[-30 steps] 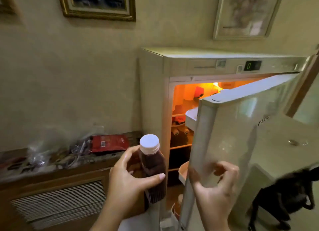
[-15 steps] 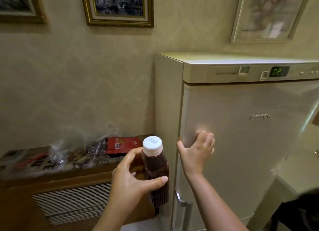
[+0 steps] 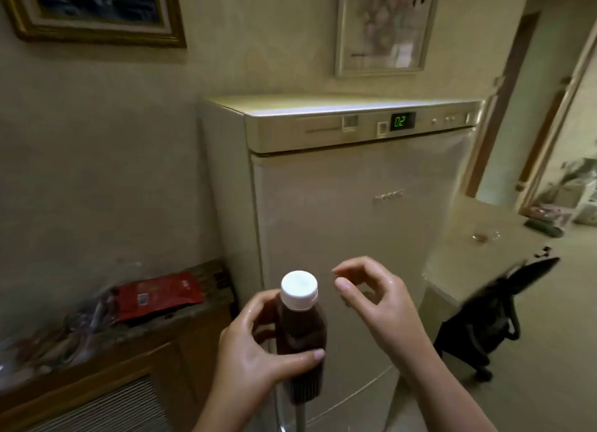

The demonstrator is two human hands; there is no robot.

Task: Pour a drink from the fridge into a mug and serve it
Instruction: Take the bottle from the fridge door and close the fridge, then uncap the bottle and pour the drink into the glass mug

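A small bottle [image 3: 302, 331] of dark drink with a white cap stands upright in my left hand [image 3: 252, 357], which grips its body in front of the fridge. My right hand [image 3: 376, 305] hovers just right of the cap, empty, thumb and fingers curled and slightly apart, not touching the bottle. The cream fridge [image 3: 349, 225] stands behind with its door closed and its green display reading 02. No mug is in view.
A wooden radiator cover [image 3: 106, 367] at left carries a red packet [image 3: 158, 294] and plastic bags. A black dog [image 3: 494, 312] stands on the floor at right beside a low counter [image 3: 468, 244]. A doorway opens at far right. Framed pictures hang on the wall.
The fridge door went from open to closed under my right hand. That hand has since left the door and come beside the bottle cap. The bottle stayed in my left hand.
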